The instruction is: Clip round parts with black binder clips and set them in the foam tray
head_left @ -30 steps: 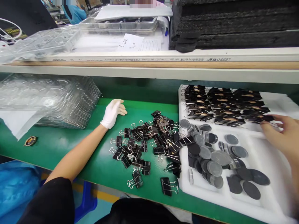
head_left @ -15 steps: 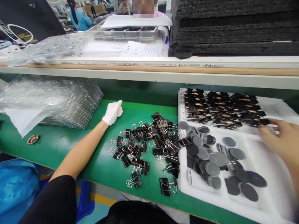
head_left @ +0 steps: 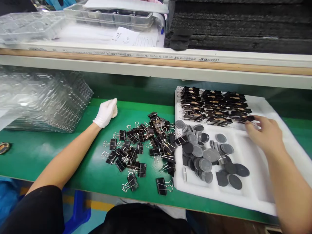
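Note:
My right hand [head_left: 265, 131], bare, has its thumb and fingers closed at the handle end of a black binder clip [head_left: 245, 119]. That clip is at the front right of several rows of clips [head_left: 214, 105] clamped on thin brownish pieces in a white foam tray [head_left: 255, 191]. Grey and black discs [head_left: 204, 164] lie loose in the nearer part of the tray. My left hand [head_left: 106, 113], in a white glove, rests curled on the green table [head_left: 80, 156]; its inside is hidden. To its right spreads a pile of loose black binder clips [head_left: 133, 151].
Stacked clear plastic trays [head_left: 48, 100] stand at the left, with a small round brown-black part [head_left: 4, 148] in front. A shelf [head_left: 146, 66] crosses above the table, carrying black foam sheets [head_left: 231, 26], papers [head_left: 125, 35] and a clear divided tray [head_left: 109, 18].
My view has tilted down and shifted right, so things sit further left and higher. My right hand stays at the same corner clip; my left hand stays curled on the table.

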`<state>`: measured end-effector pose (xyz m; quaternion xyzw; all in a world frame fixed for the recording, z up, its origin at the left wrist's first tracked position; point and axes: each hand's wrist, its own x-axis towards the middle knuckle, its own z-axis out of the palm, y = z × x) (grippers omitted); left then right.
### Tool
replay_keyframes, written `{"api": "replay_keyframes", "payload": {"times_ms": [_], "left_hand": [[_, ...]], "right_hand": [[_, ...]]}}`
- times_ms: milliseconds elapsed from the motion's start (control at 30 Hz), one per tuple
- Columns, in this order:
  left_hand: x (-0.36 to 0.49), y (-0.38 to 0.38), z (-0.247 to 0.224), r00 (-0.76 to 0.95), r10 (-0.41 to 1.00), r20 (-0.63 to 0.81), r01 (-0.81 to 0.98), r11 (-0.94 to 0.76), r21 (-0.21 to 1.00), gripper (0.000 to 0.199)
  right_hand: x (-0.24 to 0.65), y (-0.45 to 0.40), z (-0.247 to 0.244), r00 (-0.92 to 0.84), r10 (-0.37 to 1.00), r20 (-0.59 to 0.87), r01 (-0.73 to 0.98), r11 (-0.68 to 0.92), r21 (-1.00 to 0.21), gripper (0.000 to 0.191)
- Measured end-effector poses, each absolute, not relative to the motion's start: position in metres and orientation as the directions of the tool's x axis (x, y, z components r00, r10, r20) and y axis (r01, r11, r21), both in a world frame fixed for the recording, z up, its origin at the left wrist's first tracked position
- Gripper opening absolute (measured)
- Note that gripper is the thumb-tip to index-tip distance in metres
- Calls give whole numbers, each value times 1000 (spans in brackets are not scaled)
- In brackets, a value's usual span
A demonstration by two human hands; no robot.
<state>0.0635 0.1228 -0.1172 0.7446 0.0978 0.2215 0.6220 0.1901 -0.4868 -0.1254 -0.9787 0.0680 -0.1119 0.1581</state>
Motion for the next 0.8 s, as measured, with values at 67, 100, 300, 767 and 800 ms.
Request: {"api": "replay_keyframes", "payload": {"times_ms": [67, 100, 300, 767, 800], "left_hand": [[64, 125, -118, 904, 383, 190, -126, -186, 974, 44], [64, 127, -119, 914, 364, 179, -122, -174, 977, 39], [69, 135, -127, 889, 411, 202, -137, -181, 974, 28], [73, 133, -124, 844, 500, 193, -142, -138, 980, 40], [72, 132, -123, 840, 501, 208, -142, -166, 976, 38]], "right_hand": [[190, -487, -126, 965, -172, 199, -98, -938, -333, 67], [190, -488, -126, 964, -173, 200, -99, -937, -334, 67], [189, -488, -127, 964, -165, 208, -86, -936, -341, 60], [189, -490, -128, 967, -157, 203, -80, -936, -343, 60], [189, -490, -128, 967, -155, 203, -78, -936, -343, 59]]}}
